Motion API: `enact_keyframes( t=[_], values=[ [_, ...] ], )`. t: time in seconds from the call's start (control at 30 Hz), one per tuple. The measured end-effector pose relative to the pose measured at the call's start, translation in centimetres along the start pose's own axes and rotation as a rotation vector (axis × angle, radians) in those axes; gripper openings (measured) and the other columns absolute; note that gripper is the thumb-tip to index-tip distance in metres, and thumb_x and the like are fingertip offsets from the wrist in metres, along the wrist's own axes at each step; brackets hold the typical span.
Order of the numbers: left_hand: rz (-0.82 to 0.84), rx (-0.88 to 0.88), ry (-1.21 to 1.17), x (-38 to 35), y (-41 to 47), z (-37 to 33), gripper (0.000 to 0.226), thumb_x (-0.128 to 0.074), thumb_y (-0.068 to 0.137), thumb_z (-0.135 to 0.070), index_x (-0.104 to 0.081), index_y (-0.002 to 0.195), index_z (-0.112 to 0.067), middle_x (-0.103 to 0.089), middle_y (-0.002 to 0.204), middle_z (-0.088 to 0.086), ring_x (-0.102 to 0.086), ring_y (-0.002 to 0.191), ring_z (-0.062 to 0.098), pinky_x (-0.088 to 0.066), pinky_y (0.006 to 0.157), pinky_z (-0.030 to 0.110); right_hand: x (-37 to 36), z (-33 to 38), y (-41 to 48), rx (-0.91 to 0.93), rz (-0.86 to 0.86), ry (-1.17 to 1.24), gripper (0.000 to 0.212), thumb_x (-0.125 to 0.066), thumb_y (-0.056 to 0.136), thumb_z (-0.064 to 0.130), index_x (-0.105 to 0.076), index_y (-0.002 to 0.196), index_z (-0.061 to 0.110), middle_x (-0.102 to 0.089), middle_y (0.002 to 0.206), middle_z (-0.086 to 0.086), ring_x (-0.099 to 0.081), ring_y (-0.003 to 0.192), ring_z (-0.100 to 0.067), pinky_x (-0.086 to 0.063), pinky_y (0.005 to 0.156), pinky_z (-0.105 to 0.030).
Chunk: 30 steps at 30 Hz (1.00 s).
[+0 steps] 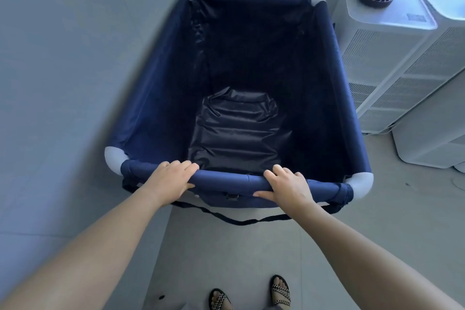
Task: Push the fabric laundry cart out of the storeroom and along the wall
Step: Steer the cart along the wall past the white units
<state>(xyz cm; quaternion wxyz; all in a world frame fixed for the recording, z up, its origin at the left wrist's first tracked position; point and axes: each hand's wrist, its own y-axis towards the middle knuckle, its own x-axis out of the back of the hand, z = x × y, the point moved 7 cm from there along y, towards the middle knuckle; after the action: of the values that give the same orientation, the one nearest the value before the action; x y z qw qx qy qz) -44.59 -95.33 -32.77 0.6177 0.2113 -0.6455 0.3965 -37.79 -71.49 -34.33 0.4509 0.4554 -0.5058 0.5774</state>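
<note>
Both hands' fingers (185, 165) curl over cart rail (231, 180).

Fabric laundry cart (156, 98), navy blue, rectangular and deep, standing upright on the pale floor with its open top facing up. Rim made of padded tubes sleeved in navy cloth, joined at all four corners by pale grey rounded caps. Inside, dark and glossy lining, creased in horizontal folds across the bottom panel; nothing visible in it. Left side running close along the pale wall, far end near the corner. Near rim tube gripped by left hand (168, 178) and right hand (286, 187), fingers curled over the top, thumbs below. Small buckle on the near outer face, a thin dark strap hanging in a loop beneath.
</note>
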Motion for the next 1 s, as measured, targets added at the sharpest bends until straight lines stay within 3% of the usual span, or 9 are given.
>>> enact_keyframes(
  t=[0.23,0.57,1.0],
  values=[
    [-0.019,0.033,-0.073,0.1,0.1,-0.2,0.044,-0.042,0.094,-0.049,-0.036,0.132,-0.029,-0.053,0.117,-0.007,-0.053,0.102,0.020,-0.038,0.089,0.033,0.3,-0.4,0.1,-0.008,0.006,-0.036,0.056,-0.041,0.081,0.070,-0.050,0.105,0.021,-0.055,0.100,0.001,-0.053,0.091,-0.021,-0.032,0.068,-0.032],
    [-0.016,0.093,-0.060,-0.4,1.0,-0.2,0.043,-0.044,0.092,-0.051,-0.037,0.130,-0.030,-0.052,0.111,-0.007,-0.051,0.097,0.019,-0.036,0.087,0.035,0.2,-1.2,1.0,0.017,0.008,-0.019,0.052,-0.045,0.080,0.069,-0.051,0.101,0.022,-0.053,0.096,0.001,-0.051,0.085,-0.021,-0.031,0.063,-0.032],
    [0.111,0.180,-0.047,1.0,5.6,1.0,0.043,-0.040,0.095,-0.047,-0.034,0.132,-0.027,-0.048,0.120,-0.003,-0.046,0.111,0.021,-0.030,0.104,0.042,1.4,-3.2,6.0,0.063,0.042,0.008,0.054,-0.041,0.082,0.070,-0.049,0.104,0.021,-0.054,0.100,0.001,-0.051,0.088,-0.021,-0.033,0.064,-0.032]
  ],
)
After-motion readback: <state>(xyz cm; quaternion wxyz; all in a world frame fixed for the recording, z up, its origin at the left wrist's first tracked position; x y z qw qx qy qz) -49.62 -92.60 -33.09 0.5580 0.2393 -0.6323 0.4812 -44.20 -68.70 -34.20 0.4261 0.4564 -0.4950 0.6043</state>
